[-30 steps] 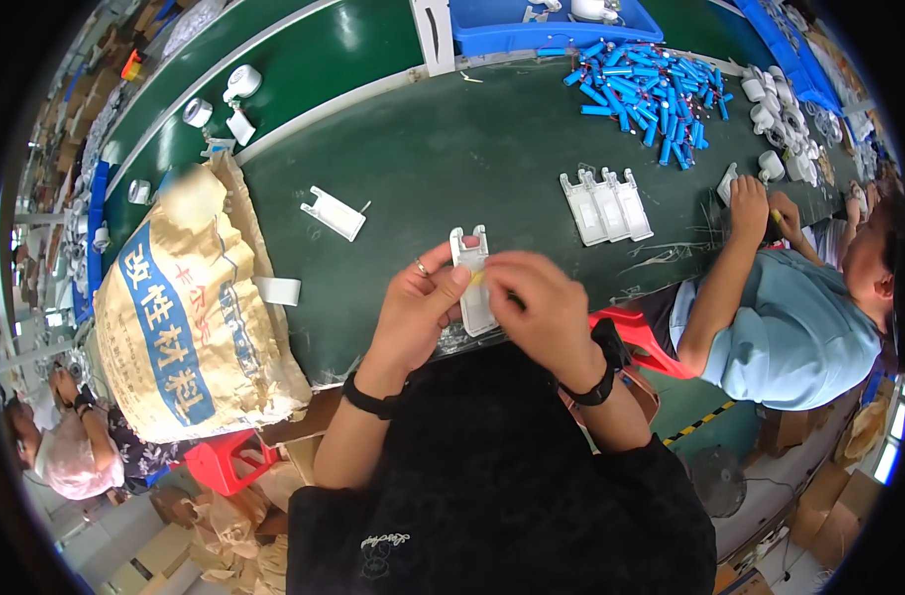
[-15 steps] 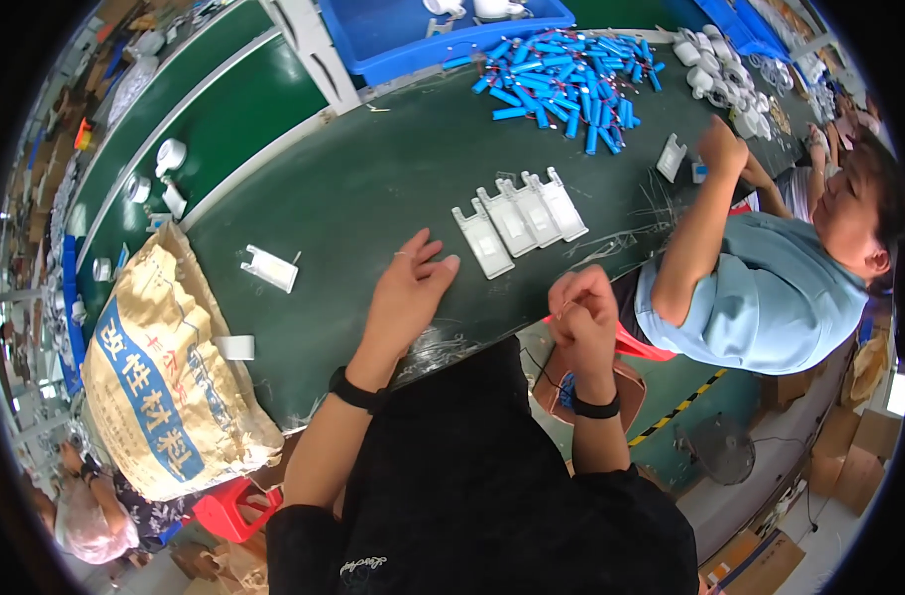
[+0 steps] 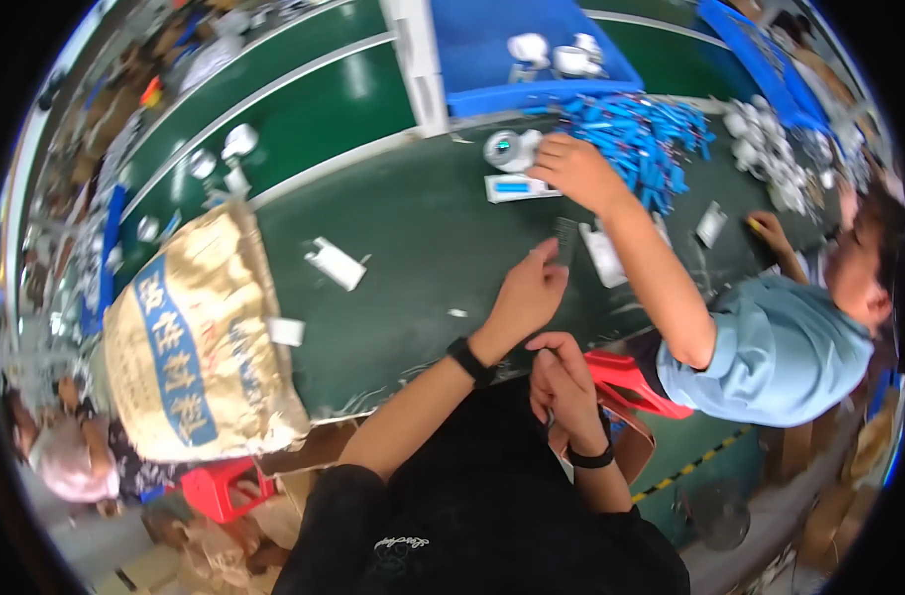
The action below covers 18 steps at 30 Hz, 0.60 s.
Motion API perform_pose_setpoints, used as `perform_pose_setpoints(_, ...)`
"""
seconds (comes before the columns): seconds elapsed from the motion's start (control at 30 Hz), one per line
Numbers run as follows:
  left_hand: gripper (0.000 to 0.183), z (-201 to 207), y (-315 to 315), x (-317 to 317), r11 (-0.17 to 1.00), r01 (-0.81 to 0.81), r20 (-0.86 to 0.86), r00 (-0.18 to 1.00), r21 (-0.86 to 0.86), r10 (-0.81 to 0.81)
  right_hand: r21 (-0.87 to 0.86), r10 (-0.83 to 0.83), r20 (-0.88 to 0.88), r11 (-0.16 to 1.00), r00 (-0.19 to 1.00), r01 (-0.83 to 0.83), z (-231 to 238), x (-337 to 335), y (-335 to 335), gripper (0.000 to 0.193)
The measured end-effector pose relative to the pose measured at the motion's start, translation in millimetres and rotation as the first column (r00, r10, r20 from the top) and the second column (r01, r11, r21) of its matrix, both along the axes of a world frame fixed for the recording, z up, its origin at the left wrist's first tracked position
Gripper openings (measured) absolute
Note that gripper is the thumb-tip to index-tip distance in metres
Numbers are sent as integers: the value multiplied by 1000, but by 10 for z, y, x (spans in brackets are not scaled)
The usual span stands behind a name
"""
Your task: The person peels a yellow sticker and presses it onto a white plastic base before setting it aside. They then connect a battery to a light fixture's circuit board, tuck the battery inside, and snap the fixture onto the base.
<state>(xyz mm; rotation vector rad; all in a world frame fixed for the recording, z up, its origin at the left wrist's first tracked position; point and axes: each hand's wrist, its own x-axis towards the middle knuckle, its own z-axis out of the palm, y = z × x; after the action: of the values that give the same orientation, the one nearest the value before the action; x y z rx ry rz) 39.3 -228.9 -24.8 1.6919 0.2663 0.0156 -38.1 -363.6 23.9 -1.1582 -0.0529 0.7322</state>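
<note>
My left hand (image 3: pixel 524 300) reaches over the green table, its thumb and fingers closed at the lower end of a narrow grey ribbed piece (image 3: pixel 565 241). Blur hides just what that piece is. Close to my body at the table edge, my right hand (image 3: pixel 565 389) has its fingers curled in; anything held there is too small to name. A white plastic case (image 3: pixel 602 256) lies right of the ribbed piece, partly behind another person's forearm (image 3: pixel 661 263). That person's hand (image 3: pixel 576 171) is at a round white device (image 3: pixel 512 151), beside a white case holding a blue battery (image 3: pixel 514 187).
Blue batteries (image 3: pixel 636 139) are heaped at the back, below a blue bin (image 3: pixel 542 99). A large paper sack (image 3: pixel 210 337) stands at the left. One white case (image 3: pixel 336 264) lies near it, another (image 3: pixel 711 225) at the right. The co-worker sits beside a red stool (image 3: pixel 631 385).
The view has shifted. My left hand has moved right and now meets the grey ribbed piece. The co-worker's arm has stretched across the table, and the round device and battery case now appear there.
</note>
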Motion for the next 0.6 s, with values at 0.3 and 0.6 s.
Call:
perform_pose_setpoints(0.3, 21, 470, 1817, -1829, 578, -555, 98, 767, 598, 635, -481, 402, 835, 865, 376, 144, -52, 272, 1700, 40)
perform_pose_setpoints(0.6, 51, 325, 1851, -2125, 688, -645, -80, 746, -332, 661, -462, 312, 793, 868, 523, 182, -453, 183, 2476, 29)
